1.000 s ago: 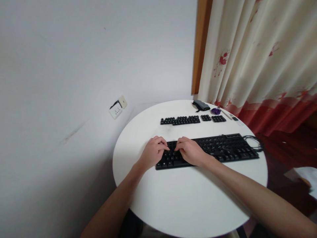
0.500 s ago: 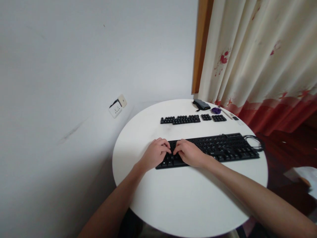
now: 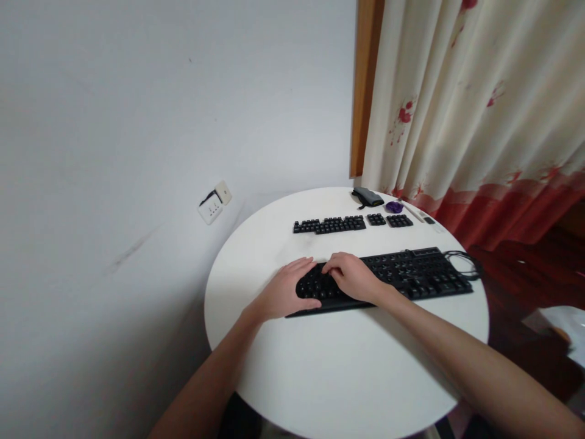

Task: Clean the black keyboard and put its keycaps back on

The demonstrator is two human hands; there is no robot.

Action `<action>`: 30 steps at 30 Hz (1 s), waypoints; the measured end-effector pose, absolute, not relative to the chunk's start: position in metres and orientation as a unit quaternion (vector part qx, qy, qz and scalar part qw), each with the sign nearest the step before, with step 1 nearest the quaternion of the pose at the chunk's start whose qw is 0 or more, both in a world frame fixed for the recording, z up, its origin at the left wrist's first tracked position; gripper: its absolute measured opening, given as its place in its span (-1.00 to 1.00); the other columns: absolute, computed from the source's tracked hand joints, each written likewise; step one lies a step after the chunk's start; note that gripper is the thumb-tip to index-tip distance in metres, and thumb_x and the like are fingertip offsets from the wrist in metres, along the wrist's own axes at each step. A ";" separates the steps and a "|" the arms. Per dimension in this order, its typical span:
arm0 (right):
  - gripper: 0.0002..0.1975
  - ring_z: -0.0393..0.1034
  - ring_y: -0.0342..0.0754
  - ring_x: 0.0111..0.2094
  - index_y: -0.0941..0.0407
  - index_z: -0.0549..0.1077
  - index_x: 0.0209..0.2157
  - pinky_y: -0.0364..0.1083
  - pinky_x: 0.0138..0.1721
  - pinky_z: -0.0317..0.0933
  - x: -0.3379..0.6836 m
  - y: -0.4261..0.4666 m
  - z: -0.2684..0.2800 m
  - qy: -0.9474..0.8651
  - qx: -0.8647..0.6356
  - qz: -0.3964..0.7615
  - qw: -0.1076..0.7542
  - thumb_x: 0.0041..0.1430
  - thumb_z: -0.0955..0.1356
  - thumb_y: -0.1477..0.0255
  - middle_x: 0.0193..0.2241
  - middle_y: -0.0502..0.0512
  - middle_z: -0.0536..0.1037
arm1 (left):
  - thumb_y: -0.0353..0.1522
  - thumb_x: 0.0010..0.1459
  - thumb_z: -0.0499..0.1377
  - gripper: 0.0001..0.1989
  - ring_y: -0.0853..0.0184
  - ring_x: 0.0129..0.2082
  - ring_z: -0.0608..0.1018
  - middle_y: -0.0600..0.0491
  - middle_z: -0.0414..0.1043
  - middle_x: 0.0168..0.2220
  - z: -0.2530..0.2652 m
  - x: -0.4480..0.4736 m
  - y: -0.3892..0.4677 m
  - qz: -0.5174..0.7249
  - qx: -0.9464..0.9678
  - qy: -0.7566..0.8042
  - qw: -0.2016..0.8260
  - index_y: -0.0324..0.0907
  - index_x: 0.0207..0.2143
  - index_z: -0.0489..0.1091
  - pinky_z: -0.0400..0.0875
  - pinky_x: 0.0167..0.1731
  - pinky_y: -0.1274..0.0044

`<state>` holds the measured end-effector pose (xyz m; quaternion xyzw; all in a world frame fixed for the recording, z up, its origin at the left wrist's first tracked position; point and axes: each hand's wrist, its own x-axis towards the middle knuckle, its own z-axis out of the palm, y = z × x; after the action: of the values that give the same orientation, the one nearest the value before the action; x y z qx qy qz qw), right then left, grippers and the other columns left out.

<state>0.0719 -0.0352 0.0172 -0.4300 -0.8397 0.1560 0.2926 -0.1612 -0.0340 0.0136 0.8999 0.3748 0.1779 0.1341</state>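
A black computer keyboard (image 3: 418, 274) lies on the round white table (image 3: 347, 372), with some of its keycaps off. My left hand (image 3: 292, 288) spans the keyboard's left end, fingers stretched toward the back edge and thumb along the front, resting against it. Just right of it, my right hand (image 3: 350, 275) is over the keys with fingers curled and thumb and forefinger drawn together; whatever is between the tips is hidden. Behind the keyboard sit loose black keycaps in rows: a long block (image 3: 329, 225), a small block (image 3: 376, 219) and another block (image 3: 399, 221).
At the back right of the table are a grey pouch (image 3: 368, 197), a crumpled purple thing (image 3: 393, 207) and a thin pale stick-like item (image 3: 412, 211). The keyboard's coiled cable (image 3: 475, 268) hangs at the right edge. A wall socket (image 3: 211, 208) is at left, a curtain (image 3: 439, 110) at right.
My left hand has spread from bent fingers at the keys to a wide span around the keyboard's left end. My right hand stays over the keys, fingers more curled. The view has shifted slightly.
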 end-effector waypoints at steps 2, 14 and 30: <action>-0.68 0.45 -0.03 -0.21 0.13 0.60 -0.27 -0.08 -0.07 0.23 0.074 -0.033 0.017 -0.832 -0.439 0.158 0.300 0.13 0.26 0.70 -0.29 0.10 0.60 | 0.03 -0.08 0.38 0.04 -0.01 0.33 0.18 -0.12 0.08 0.36 0.011 -0.162 -0.035 0.150 0.908 0.366 0.139 -0.07 0.36 0.04 0.09 0.29 0.15; -0.69 0.47 -0.04 -0.22 0.14 0.60 -0.29 -0.10 -0.09 0.25 0.077 -0.030 0.014 -0.818 -0.452 0.170 0.312 0.13 0.26 0.68 -0.28 0.10 0.62 | 0.05 -0.13 0.38 0.09 -0.07 0.32 0.17 -0.15 0.05 0.36 0.005 -0.161 -0.038 0.116 0.912 0.380 0.105 -0.02 0.37 -0.02 0.07 0.26 0.13; -0.67 0.49 -0.01 -0.23 0.13 0.62 -0.29 -0.09 -0.09 0.27 0.072 -0.029 0.010 -0.813 -0.457 0.179 0.314 0.11 0.25 0.68 -0.29 0.10 0.64 | 0.01 0.24 0.11 -0.23 0.08 0.28 0.26 -0.09 0.17 0.31 0.012 -0.183 -0.028 0.123 0.877 0.441 0.145 -0.08 0.37 -0.02 0.14 0.25 0.28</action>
<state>0.0721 -0.0293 0.0097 -0.4566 -0.8127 0.1794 0.3145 -0.1835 -0.0277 0.0116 0.8774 0.4406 0.1227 0.1449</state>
